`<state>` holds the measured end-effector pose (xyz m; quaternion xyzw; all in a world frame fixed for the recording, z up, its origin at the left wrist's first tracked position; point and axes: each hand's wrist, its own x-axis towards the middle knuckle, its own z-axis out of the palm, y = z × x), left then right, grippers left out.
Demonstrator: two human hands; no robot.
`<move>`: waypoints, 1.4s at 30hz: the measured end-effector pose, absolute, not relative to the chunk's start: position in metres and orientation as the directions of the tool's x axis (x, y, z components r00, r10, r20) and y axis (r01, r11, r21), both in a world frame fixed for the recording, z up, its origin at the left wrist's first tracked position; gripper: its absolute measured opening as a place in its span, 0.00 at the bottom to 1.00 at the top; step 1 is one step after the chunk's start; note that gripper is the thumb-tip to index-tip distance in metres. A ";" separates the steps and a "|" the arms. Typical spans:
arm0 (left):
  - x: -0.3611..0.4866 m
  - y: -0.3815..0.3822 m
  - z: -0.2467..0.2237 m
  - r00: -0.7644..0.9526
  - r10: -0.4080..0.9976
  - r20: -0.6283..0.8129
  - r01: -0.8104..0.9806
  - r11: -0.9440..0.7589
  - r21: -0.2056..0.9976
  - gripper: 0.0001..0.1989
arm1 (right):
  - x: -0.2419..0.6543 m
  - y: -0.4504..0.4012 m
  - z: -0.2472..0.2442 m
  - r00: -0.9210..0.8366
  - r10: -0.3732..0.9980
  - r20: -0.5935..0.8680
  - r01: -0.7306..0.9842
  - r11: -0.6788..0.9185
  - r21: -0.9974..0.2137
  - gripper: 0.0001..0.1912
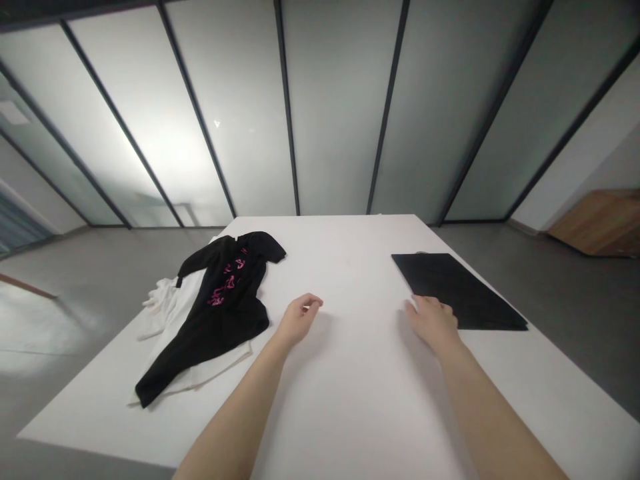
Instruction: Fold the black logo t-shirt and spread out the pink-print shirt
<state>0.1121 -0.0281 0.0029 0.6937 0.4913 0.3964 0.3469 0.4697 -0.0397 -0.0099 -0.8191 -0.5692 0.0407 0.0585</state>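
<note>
A black garment point(235, 320) bears a swirly pink print; the cloth point(165, 320) beneath is white.

White tabletop lane point(355, 393), black garment point(230, 320) left, black board point(455, 283) right

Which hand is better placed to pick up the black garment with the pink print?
Probably the left: the left hand rests on the white table close beside the black garment, while the right hand lies farther across, at the edge of the black board.
</note>
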 end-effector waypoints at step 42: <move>0.045 -0.010 0.030 -0.282 0.898 0.338 0.545 -0.140 0.826 0.10 | 0.428 -0.036 -0.033 0.042 0.982 0.183 0.877 0.052 -0.477 0.25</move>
